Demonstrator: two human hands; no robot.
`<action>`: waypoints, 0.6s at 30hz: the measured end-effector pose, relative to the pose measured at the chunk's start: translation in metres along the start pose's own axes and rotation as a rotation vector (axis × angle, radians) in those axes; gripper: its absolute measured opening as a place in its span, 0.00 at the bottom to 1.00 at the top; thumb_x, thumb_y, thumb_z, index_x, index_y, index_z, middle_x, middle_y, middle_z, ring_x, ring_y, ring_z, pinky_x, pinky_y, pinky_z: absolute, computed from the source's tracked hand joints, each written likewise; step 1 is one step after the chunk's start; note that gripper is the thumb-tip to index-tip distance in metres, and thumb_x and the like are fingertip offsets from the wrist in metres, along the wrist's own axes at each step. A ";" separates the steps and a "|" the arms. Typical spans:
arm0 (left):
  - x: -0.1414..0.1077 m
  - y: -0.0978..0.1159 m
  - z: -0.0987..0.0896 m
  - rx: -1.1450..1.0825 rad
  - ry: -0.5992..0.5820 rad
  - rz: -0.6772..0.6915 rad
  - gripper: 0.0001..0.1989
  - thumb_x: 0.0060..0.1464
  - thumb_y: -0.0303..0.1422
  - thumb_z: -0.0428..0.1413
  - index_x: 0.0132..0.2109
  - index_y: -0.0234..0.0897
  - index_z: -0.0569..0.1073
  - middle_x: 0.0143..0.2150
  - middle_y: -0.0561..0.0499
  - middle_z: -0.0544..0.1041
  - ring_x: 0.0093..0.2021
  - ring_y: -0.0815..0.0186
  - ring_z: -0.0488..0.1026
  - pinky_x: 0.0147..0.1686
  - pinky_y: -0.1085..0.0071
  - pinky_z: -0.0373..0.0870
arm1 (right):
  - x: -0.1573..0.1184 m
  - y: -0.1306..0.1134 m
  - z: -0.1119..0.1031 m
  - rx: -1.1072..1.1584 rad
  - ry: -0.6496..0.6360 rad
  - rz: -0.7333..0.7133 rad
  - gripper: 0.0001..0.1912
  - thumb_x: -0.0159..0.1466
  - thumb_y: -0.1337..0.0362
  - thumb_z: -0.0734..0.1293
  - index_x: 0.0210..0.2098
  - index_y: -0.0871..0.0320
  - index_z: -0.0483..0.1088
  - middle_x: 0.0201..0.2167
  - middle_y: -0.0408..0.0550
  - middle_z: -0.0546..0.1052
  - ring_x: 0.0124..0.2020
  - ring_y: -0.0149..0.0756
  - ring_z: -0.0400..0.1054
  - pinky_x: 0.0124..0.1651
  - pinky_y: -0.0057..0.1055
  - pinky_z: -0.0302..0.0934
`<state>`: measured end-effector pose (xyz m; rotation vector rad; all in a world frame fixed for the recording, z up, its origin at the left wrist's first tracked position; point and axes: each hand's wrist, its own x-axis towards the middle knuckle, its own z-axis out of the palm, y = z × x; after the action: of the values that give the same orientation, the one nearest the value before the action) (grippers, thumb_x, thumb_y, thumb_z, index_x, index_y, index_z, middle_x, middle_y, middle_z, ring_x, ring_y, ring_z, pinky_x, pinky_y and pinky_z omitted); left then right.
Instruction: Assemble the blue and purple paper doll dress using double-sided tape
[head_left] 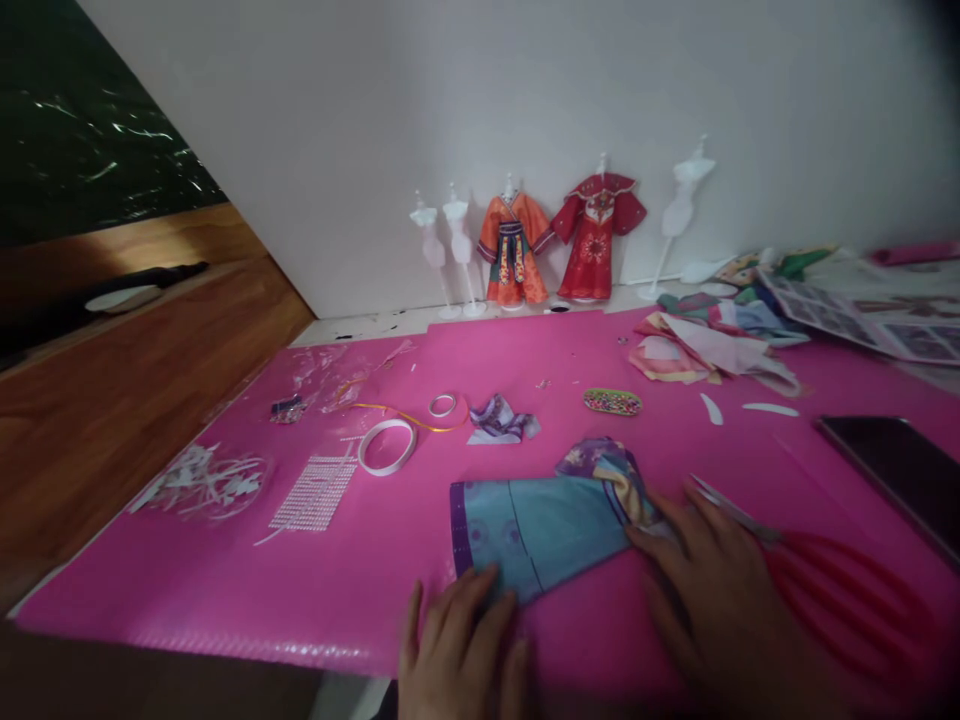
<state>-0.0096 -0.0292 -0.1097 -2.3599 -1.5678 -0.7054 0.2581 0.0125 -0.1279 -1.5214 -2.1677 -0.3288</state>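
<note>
A teal doll garment [555, 530] with a purple hem lies flat on the pink mat [337, 590], its purple and cream patterned top [604, 465] bunched at the right. My left hand [465, 650] rests at the lower left edge of the teal fabric, fingers apart. On the right, my right hand [705, 590] lies with spread fingers touching the waist end of the garment. Red-handled scissors [832, 580] lie beside and partly under my right hand, blades pointing up and left.
Behind stand bare white mannequins [679, 210], an orange dress [514, 250] and a red dress [598, 240]. A tape roll [387, 447], gem sheet [315, 493] and white scraps [202, 480] lie left; a phone [900, 470] and fabric pieces [697, 350] lie right.
</note>
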 end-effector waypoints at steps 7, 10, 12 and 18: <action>0.025 0.031 0.022 -0.016 -0.067 0.217 0.23 0.60 0.46 0.53 0.57 0.39 0.70 0.56 0.42 0.77 0.53 0.55 0.76 0.52 0.56 0.71 | 0.001 -0.003 -0.003 -0.002 -0.018 0.014 0.17 0.63 0.67 0.61 0.49 0.55 0.74 0.58 0.58 0.68 0.64 0.62 0.54 0.56 0.61 0.58; 0.021 0.023 0.027 0.044 -0.073 0.261 0.28 0.59 0.49 0.52 0.59 0.36 0.69 0.55 0.41 0.78 0.51 0.56 0.77 0.49 0.60 0.71 | 0.000 -0.003 -0.002 0.012 -0.018 0.023 0.17 0.63 0.68 0.61 0.50 0.55 0.73 0.58 0.58 0.68 0.64 0.62 0.53 0.56 0.61 0.58; 0.018 0.019 0.028 0.055 -0.068 0.270 0.26 0.60 0.49 0.51 0.59 0.37 0.69 0.54 0.44 0.79 0.50 0.59 0.78 0.55 0.61 0.66 | 0.000 -0.004 -0.003 0.018 -0.021 0.026 0.17 0.63 0.67 0.61 0.50 0.55 0.73 0.58 0.58 0.68 0.64 0.62 0.53 0.55 0.62 0.58; 0.031 0.043 0.029 -0.045 -0.004 0.018 0.20 0.64 0.46 0.46 0.53 0.42 0.74 0.53 0.47 0.79 0.51 0.58 0.76 0.69 0.52 0.34 | 0.007 -0.008 -0.009 0.041 -0.016 0.032 0.17 0.63 0.69 0.60 0.49 0.57 0.74 0.59 0.60 0.67 0.63 0.64 0.53 0.54 0.63 0.58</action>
<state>0.0470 -0.0091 -0.1155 -2.4057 -1.5465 -0.7407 0.2506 0.0110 -0.1156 -1.5392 -2.1466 -0.2612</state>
